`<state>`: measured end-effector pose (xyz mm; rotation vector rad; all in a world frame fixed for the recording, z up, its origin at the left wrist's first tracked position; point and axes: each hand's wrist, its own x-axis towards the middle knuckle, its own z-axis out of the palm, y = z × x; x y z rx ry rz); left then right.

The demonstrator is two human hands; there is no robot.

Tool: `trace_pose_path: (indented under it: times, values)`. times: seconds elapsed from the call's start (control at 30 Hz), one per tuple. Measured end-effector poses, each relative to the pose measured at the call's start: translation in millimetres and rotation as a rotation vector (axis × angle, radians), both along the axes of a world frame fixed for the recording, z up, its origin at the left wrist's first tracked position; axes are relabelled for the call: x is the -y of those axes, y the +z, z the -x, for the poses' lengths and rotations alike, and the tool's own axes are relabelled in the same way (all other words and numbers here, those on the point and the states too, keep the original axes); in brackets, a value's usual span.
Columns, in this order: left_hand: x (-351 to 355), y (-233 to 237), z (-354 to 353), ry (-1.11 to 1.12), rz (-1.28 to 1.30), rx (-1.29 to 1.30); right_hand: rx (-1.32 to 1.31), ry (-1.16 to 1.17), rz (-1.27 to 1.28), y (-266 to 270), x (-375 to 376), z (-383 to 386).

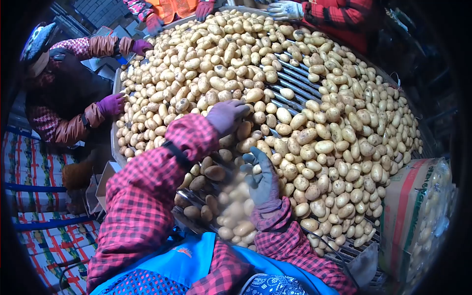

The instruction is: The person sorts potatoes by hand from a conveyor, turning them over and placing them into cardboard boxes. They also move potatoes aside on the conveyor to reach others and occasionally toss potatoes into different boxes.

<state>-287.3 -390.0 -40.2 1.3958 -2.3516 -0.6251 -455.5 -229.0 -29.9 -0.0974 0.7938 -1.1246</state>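
A heap of pale yellow potatoes (211, 64) covers a slatted metal sorting table (297, 81). My left hand (227, 118), in a purple glove, reaches across the near part of the heap. Its fingers stretch to the right over the potatoes, palm down, and the fingertips partly hide what lies under them. My right hand (265, 179), in a grey-blue glove, is lower and to the right with curled fingers. A small potato (256, 169) shows between its fingers and thumb. Just left of it, several potatoes (236, 206) are smeared by motion above the table's near edge.
On the left, a co-worker's two purple-gloved hands (111, 104) rest at the table rim. Other gloved hands (286, 10) are at the far edge. A brown cardboard carton (405, 206) stands at the right, beside a clear plastic bag of potatoes (437, 221). Printed sacks (39, 196) lie at lower left.
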Motion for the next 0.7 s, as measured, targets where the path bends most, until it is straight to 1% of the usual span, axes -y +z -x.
trace_pose_path:
  times: [0.07,0.1,0.17,0.2,0.27,0.3,0.4,0.47,0.53,0.57,0.6,0.67,0.7]
  values:
    - [21.3,-13.4,14.3,-0.061,0.186,0.406,-0.059,-0.016,-0.013,1.7,-0.4,0.5]
    - [36.6,-5.5,13.4,-0.053,0.052,0.348,-0.061,-0.028,-0.015,1.4,1.4,1.8]
    - [65.4,-3.9,13.2,0.064,-0.117,0.294,-0.133,-0.020,0.022,0.5,-1.3,0.0]
    - [71.2,-3.4,13.5,-0.029,0.016,0.364,-0.130,-0.036,0.022,-1.6,0.5,-1.2]
    - [86.0,-2.6,17.8,-0.149,-0.025,0.492,-0.138,-0.042,0.084,-7.1,-2.1,-3.0]
    - [92.3,5.4,26.3,-0.174,-0.052,0.530,-0.120,-0.032,0.070,-7.6,-1.3,-2.5]
    - [99.6,17.9,63.8,-0.124,-0.129,0.638,-0.110,-0.057,0.014,-0.8,-0.3,-7.1]
    - [99.9,14.9,79.2,-0.089,-0.177,0.712,-0.128,-0.027,0.025,-2.3,-1.0,-7.8]
    - [101.1,11.1,82.3,-0.053,-0.203,0.743,-0.252,-0.114,0.187,-4.4,-1.2,-9.8]
    - [101.4,10.2,79.8,-0.044,-0.216,0.756,-0.102,-0.112,0.101,-10.3,-1.2,-8.2]
    - [102.1,7.3,78.7,-0.040,-0.228,0.770,-0.099,-0.114,0.094,-10.7,-3.7,-7.1]
    - [105.4,5.7,74.2,-0.023,-0.247,0.789,-0.041,-0.045,0.079,-8.4,-1.7,-4.4]
    - [105.0,3.5,71.2,-0.010,-0.258,0.788,-0.041,-0.058,0.088,-10.1,-0.8,-4.7]
